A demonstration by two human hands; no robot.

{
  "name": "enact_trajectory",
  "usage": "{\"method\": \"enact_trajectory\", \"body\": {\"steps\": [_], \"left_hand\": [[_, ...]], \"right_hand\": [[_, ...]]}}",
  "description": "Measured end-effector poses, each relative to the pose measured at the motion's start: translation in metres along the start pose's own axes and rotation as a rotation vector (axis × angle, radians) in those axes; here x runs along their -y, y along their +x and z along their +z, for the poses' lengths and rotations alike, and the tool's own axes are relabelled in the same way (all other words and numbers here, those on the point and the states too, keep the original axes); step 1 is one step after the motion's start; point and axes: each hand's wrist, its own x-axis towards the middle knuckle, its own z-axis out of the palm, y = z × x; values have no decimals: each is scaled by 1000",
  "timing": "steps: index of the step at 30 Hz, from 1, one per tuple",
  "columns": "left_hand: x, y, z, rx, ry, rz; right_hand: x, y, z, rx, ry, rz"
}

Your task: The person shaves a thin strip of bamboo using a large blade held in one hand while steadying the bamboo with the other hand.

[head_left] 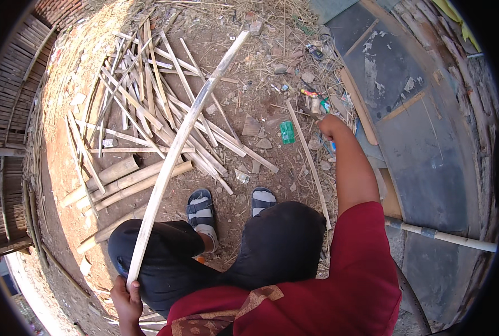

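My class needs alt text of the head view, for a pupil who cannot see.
A left hand holds a long, pale bamboo strip by its near end; the outstretched right hand grips what looks like a knife. More strips lie piled ahead.

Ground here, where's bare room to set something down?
The dirt between the sandals looks mostly open, likewise left of the bamboo poles toward the fence. It's crowded at the stick pile and in the litter near your right hand.
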Motion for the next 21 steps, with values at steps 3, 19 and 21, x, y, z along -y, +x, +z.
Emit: {"method": "enact_trajectory", "body": {"steps": [3,19,21], "left_hand": [[-1,0,1,-6,-6,3],[-13,7,-2,7,30,24],[-15,9,-1,2,23,50]], "right_hand": [[-4,-17,24,175,82,189],[23,-4,-108,-328,321,3],[2,2,-83,-193,222,45]]}}
